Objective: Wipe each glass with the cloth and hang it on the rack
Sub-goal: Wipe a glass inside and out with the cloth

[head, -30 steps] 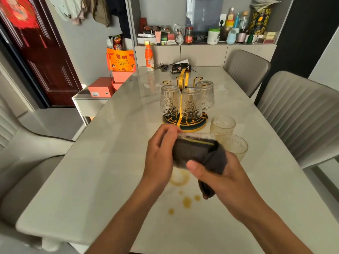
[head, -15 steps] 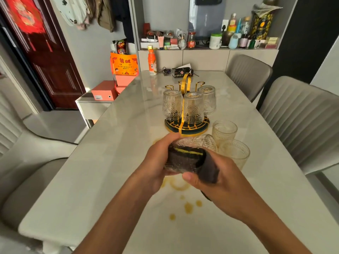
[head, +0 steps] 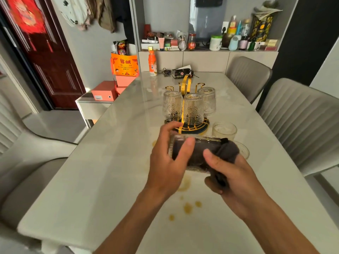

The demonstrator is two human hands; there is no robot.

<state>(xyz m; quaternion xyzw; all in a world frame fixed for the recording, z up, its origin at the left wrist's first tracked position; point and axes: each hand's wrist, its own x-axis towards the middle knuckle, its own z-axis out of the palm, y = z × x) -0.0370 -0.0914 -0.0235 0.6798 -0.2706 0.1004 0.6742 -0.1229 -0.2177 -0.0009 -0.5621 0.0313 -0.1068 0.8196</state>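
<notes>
Lower centre of the frame: both hands meet over the pale marble-look surface (head: 102,180), working one glass between them
Glass in hand: a clear ribbed tumbler (head: 185,143) lies on its side, above the surface, its mouth turned toward the right of the frame
Cloth: a dark grey wiping cloth (head: 227,149) is stuffed into the tumbler, showing dark through the wall; its tail spills out at the mouth and hangs under the right palm
Left hand: the left hand (head: 168,165) wraps the tumbler's closed end, thumb lying across the near side, fingers curled over the far side
Right hand: the right hand (head: 236,178) clamps the bunched cloth at the mouth, thumb pointing left along the glass
Wrist pose: both forearms rise from the bottom edge and converge; the wrists look fairly straight
Doing it well: probably turn the glass with one hand against the cloth held in the other; press the cloth to the base and into the ribs; keep the hold firm, since wet glass may slip
Rack: a gold wire rack on a dark round base (head: 187,83), upper centre, carries three inverted glasses (head: 192,109)
Waiting: two upright glasses (head: 224,130) stand right of the rack, the nearer one partly hidden by the cloth
Spill: amber drops (head: 188,208) lie on the surface below the hands
</notes>
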